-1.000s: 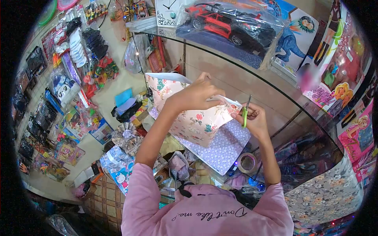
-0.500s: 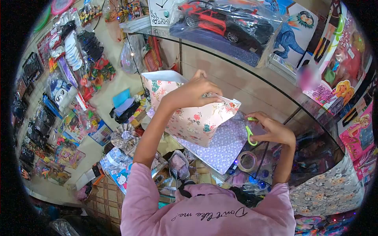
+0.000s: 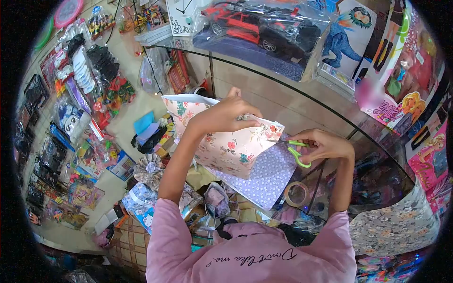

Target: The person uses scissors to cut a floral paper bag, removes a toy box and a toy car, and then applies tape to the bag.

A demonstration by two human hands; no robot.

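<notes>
I am holding a sheet of floral paper [image 3: 226, 146], pale pink and printed with red and teal flowers; its white back is showing along the folded top-left edge. The paper is standing tilted over the glass surface [image 3: 292, 101], in front of my chest, and its lower corner is overlapping a purple sheet [image 3: 266, 177] dotted with small white flowers that is lying on the surface beneath it.

My left hand [image 3: 224, 113] is reaching forward from a pink sleeve [image 3: 163, 236], the arm stretching up and across, and its fingers [image 3: 247, 113] are clamping down on the paper's upper edge, thumb underneath and knuckles arching over the top.

To the right of the paper, my right hand [image 3: 328, 146] is gripping green scissors [image 3: 295, 151]. Its fingers are curling shut around the green handles, and the blades are pointing left, with the tips touching the paper's right edge. I cannot tell whether the blades are apart. My right forearm is running down toward me, bent at the elbow.

Just below the scissors a tape roll [image 3: 296, 193] is lying flat on the surface, near the purple sheet's right edge. Farther back, on top of the surface, a bagged toy car [image 3: 255, 28] is sitting.
</notes>
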